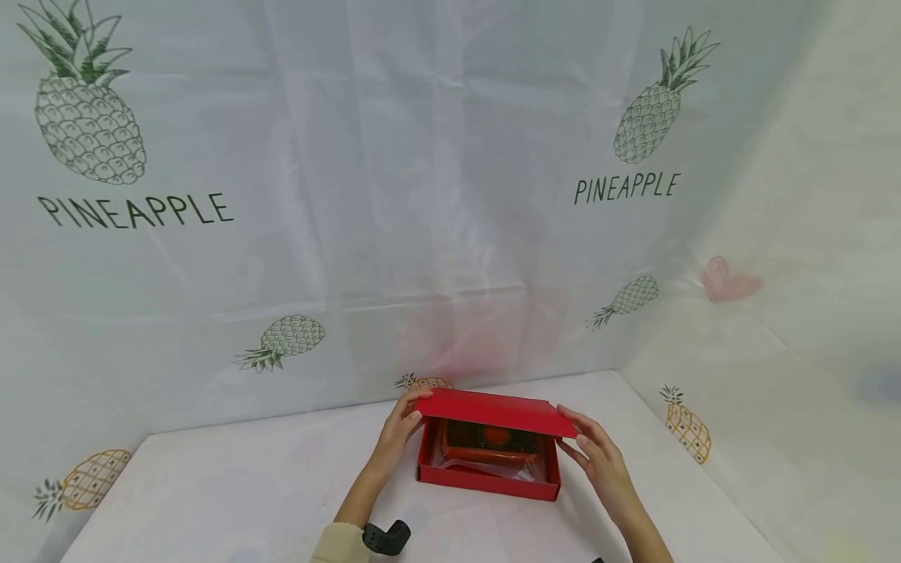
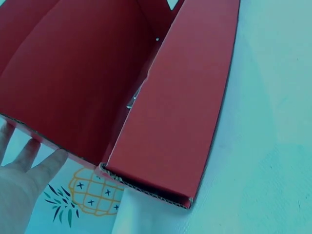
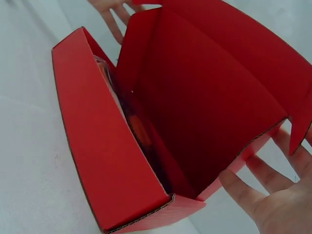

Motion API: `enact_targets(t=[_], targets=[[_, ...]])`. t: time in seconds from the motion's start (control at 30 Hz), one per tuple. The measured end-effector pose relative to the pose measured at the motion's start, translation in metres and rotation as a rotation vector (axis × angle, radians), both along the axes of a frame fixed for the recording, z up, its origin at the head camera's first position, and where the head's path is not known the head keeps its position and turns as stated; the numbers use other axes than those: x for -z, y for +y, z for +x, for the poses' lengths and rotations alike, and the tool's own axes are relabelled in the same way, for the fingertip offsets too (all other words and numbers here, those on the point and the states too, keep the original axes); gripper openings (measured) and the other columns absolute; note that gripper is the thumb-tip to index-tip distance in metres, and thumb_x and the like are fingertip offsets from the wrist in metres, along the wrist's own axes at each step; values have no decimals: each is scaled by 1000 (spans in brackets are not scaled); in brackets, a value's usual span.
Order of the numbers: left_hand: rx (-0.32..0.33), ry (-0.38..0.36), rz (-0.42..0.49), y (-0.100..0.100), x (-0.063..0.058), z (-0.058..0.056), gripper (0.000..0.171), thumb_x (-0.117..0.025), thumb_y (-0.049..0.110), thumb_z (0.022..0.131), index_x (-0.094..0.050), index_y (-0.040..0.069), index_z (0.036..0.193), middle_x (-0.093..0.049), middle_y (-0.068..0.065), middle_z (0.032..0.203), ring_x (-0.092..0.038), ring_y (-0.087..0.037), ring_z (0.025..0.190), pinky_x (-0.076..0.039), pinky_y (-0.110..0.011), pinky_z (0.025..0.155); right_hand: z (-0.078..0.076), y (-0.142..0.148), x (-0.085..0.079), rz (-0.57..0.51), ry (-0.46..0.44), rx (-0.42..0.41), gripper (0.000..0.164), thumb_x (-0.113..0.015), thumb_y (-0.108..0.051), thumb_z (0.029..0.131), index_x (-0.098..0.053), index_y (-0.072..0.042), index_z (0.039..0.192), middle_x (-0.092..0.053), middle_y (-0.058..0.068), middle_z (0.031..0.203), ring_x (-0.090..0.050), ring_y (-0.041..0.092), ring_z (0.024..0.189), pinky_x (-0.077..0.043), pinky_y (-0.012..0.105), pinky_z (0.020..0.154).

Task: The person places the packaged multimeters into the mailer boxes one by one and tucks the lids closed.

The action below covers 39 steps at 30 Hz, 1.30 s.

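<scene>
A red cardboard box [image 1: 486, 483] stands on the white table, its hinged lid [image 1: 493, 408] raised partway. Inside lies an orange-and-black packet [image 1: 487, 442] with clear plastic around it; the lid hides its upper part. At the lid's left edge, my left hand [image 1: 399, 434] holds on with its fingertips. My right hand [image 1: 598, 457] holds the lid's right edge, its fingers spread around the corner. Through the right wrist view, the lid's inner face [image 3: 195, 97] and side flaps show, with the right fingers [image 3: 243, 190] against the lid's side.
White cloth printed with pineapples [image 1: 90, 129] hangs behind and at the sides of the table [image 1: 267, 477]. A black wrist strap [image 1: 387, 538] sits at my left sleeve [image 1: 341, 545]. The table's far edge runs close behind the box.
</scene>
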<state>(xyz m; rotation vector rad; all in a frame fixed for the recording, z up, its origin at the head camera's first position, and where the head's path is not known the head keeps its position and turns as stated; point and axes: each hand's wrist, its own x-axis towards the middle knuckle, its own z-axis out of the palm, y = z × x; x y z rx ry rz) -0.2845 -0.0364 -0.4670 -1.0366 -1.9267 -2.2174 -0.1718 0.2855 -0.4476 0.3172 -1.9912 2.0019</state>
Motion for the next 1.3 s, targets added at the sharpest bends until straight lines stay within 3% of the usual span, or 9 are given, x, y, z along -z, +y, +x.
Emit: enact_targets(t=[0.3,0.57,0.7,0.8,0.9,1.1,1.3], targets=[[45,13,9,-6,8,3,39,-40,12,100,-42,-9,133,-25,-38,148,-43,-1,130,-40,-20,103,3,8,8,-5,70,-128,41,-35,-2,103,-34,11,142,-51,-6,143,-50,4,127,-48,26,98],[26,121,-23,-10,19,6,37,-39,3,97,-48,-4,132,-32,-35,147,-35,-8,139,-30,-17,109,12,17,15,123,-78,-48,43,-46,-3,101,-41,3,143,-51,-17,140,-52,0,123,-49,23,94],[3,168,-37,-13,21,10,39,-40,1,94,-50,-2,132,-36,-30,147,-35,-15,140,-28,-19,111,13,19,19,144,-90,-49,43,-49,-2,100,-42,4,141,-51,-20,138,-52,-2,122,-50,23,92],[1,186,-46,-14,23,12,40,-41,1,93,-50,-2,133,-37,-28,146,-36,-14,139,-28,-20,111,15,22,21,160,-83,-64,43,-51,-1,99,-43,5,140,-52,-20,138,-52,-2,121,-51,23,91],[8,183,-54,-15,26,13,41,-43,1,93,-50,-1,133,-36,-29,146,-36,-11,138,-28,-20,111,17,23,22,184,-80,-67,44,-52,0,97,-44,5,140,-52,-17,139,-53,0,121,-51,24,91],[35,159,-36,-17,30,13,40,-45,-1,94,-46,-6,134,-32,-34,145,-40,-8,134,-35,-19,108,21,23,20,198,-187,-41,46,-56,-6,98,-45,-3,142,-52,-17,138,-56,3,117,-54,33,91],[-9,100,-90,-25,38,19,41,-52,0,94,-48,-1,135,-38,-28,144,-45,-4,128,-37,-18,105,23,21,25,213,-179,-64,47,-56,-4,96,-43,1,141,-53,-16,135,-57,5,115,-55,32,89]])
